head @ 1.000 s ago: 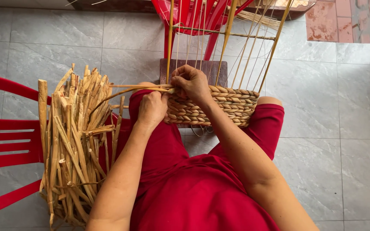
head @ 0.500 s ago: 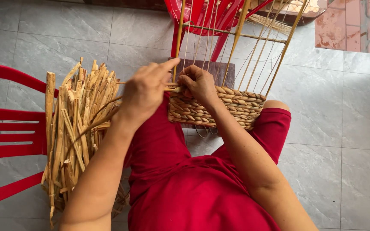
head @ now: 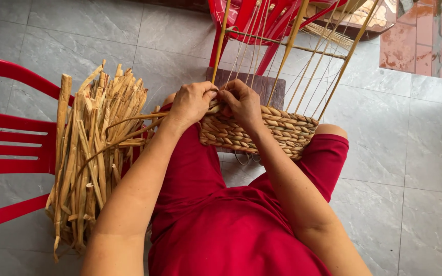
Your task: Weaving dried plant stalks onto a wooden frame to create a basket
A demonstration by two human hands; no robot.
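Woven basket (head: pixel 262 134) on my lap, nothing visible inside. Left hand (head: pixel 191 105), right hand (head: pixel 242 102) both closed, pinching straw strand (head: pixel 129 138) at its rim. Straw bundle (head: pixel 88 158) lies left, beside red chair (head: pixel 11 148).

We are looking down at what seems a home craft spot: grey floor tiles (head: pixel 103 36), red plastic chairs (head: pixel 11 138), a bundle of dried fibre (head: pixel 93 153) and a half-woven basket (head: pixel 277 130) on its frame.
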